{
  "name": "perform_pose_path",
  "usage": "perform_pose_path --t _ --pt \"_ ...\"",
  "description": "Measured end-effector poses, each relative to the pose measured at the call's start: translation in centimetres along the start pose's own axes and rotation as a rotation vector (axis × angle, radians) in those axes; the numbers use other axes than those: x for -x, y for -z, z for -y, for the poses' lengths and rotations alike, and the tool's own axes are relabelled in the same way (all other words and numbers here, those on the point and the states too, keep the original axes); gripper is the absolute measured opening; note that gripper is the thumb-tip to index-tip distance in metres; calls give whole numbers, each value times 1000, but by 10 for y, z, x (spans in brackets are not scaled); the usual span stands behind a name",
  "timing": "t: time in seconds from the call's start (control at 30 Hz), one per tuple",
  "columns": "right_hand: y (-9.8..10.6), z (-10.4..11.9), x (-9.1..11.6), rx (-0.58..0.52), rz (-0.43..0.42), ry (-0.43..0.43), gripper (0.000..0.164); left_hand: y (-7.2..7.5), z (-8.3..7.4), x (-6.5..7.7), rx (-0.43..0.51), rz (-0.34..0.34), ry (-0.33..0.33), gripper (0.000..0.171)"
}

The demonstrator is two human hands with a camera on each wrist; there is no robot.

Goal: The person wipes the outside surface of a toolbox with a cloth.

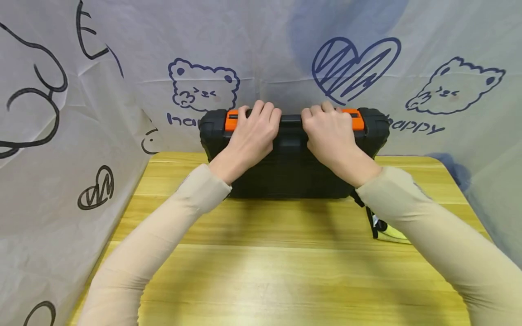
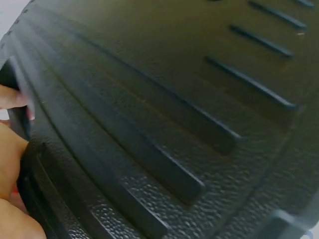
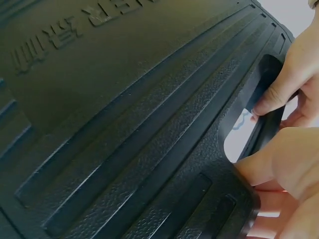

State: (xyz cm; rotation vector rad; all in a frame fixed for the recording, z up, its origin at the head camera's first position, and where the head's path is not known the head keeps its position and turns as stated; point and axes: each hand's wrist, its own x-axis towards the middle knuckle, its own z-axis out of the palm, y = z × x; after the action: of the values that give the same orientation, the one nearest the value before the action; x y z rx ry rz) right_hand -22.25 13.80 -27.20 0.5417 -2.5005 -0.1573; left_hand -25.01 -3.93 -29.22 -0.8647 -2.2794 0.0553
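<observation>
A black plastic tool case [image 1: 289, 174] with orange latches [image 1: 357, 120] is held upright at the back of the table. My left hand [image 1: 254, 131] grips the left part of its carrying handle [image 1: 291, 119], fingers curled over the top. On the right part, my right hand [image 1: 332, 136] holds the same handle in the same way. The right wrist view shows the case's ribbed face [image 3: 124, 124] with raised lettering, and thumbs at the handle opening. In the left wrist view, the ribbed side [image 2: 124, 114] fills most of the picture.
The wooden table [image 1: 261, 271] spreads out in front of the case. A yellow item [image 1: 393, 234] with a black strap lies on the right, partly hidden by the right sleeve. White cloth walls [image 1: 269, 54] with drawn bears and hearts stand behind and at the sides.
</observation>
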Motion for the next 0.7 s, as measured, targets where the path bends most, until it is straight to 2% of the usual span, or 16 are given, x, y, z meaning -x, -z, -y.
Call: perform_pose_path --t 0.17,0.37,0.53,0.7 --pt "-10 -3 -4 -10 -28 -15 17 -16 6 -2 -51 -72 -30 17" --pt "-17 -4 -2 -11 -16 -32 18 -28 7 -1 -107 -100 -54 18" --pt "-13 -3 5 -14 -32 -20 18 -26 3 4 -116 -134 -62 18" --pt "-7 1 19 -42 -125 26 15 -14 -6 16 -80 -173 -48 18"
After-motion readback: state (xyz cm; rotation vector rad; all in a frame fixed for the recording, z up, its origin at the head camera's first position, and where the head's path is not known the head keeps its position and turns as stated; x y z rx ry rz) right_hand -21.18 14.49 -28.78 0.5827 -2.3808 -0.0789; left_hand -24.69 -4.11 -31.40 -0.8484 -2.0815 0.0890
